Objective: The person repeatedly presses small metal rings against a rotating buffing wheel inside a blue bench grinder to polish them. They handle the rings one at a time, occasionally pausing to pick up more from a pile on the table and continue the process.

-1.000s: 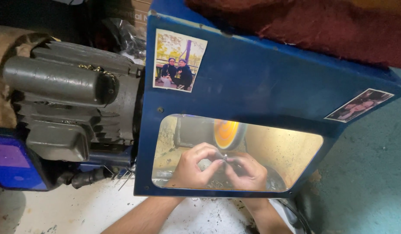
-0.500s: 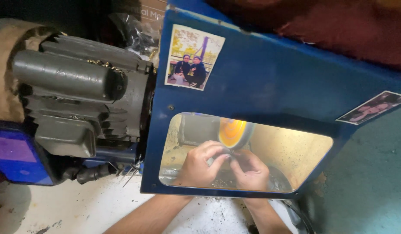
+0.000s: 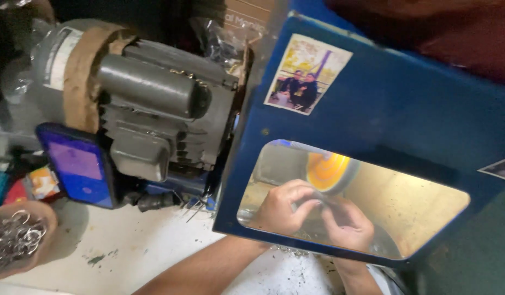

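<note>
Polishing wheel (image 3: 328, 171): spinning orange inside the blue hood (image 3: 383, 104).
Left hand (image 3: 282, 206): I'm pinching something too small to identify, grip closed.
Right hand (image 3: 348, 224): I'm pinching it too, beside the wheel.

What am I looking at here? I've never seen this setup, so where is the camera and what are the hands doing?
The camera sits on the person's head, looking down. A blue guard panel with a clear window stands in front. Behind the window, the left hand and right hand pinch something too small to identify, close to an orange wheel. To the left is a grey electric motor, with a phone leaning against it. A bowl of small metal rings sits on the white bench. A photo is stuck on the panel.
</note>
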